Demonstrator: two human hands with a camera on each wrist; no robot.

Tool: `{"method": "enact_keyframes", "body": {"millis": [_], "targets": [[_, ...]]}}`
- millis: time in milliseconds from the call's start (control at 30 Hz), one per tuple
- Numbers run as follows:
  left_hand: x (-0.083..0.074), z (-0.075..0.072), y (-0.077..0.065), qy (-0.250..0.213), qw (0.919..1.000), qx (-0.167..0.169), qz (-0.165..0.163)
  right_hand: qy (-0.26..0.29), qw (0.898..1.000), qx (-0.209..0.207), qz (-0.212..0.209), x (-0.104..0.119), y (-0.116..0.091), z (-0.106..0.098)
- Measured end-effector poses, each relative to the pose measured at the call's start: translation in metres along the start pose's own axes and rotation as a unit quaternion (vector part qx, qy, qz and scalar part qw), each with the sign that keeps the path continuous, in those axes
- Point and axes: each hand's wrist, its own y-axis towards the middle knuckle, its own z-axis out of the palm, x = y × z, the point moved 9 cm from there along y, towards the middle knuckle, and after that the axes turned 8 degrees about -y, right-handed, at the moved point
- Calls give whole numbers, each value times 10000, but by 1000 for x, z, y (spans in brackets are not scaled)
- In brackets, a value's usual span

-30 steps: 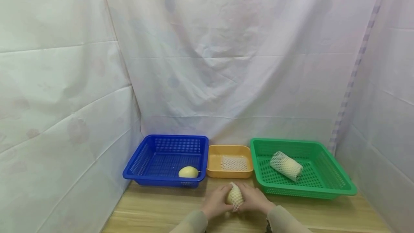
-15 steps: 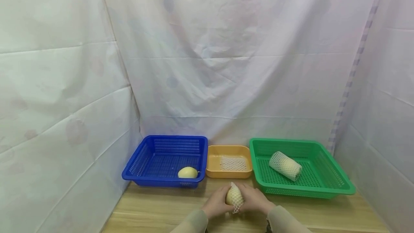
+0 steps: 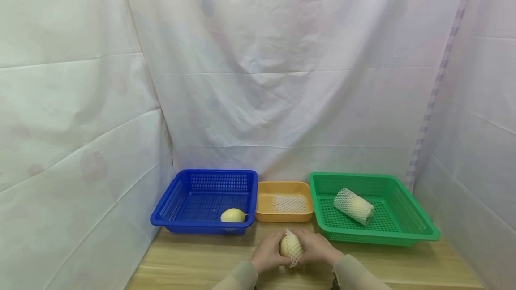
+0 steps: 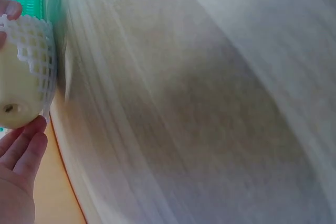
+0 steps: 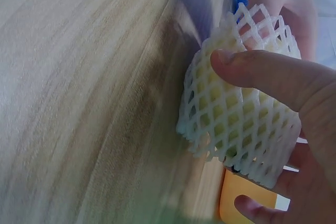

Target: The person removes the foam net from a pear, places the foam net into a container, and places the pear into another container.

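Just in front of the baskets, both hands hold a pale yellow pear partly covered by a white foam net sleeve. My left hand grips the pear's bare side. From the other side, my right hand grips the netted part; in the right wrist view its thumb lies across the net. The left wrist view shows the pear's bare end sticking out of the sleeve, with fingertips touching it from below. The palms' contact with the pear is hidden.
A blue basket at left holds another bare pear. In the middle, an orange tray has a flat foam net in it. The green basket at right contains a netted pear. White cloth surrounds the wooden table.
Both hands stay in place around the pear. The net has shifted slightly over it, and the head view has turned a little to the right.
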Motion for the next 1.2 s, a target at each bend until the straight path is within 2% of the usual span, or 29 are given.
{"method": "enact_keyframes", "body": {"millis": [133,300,567,833,1200], "targets": [[1,-4,-1,-74,9999,8,-136,38,10000,28,47,-4,1,1],[-4,-5,-2,-97,9999,76,-76,195,9998,25,70,-6,1,2],[-6,1,0,-140,9998,132,-17,236,9997,-3,10,-1,-1,0],[-3,1,-2,197,9998,76,71,295,9994,-14,-159,3,-2,-1],[-4,-5,-6,223,9994,143,241,274,9994,112,-166,2,0,2]]}}
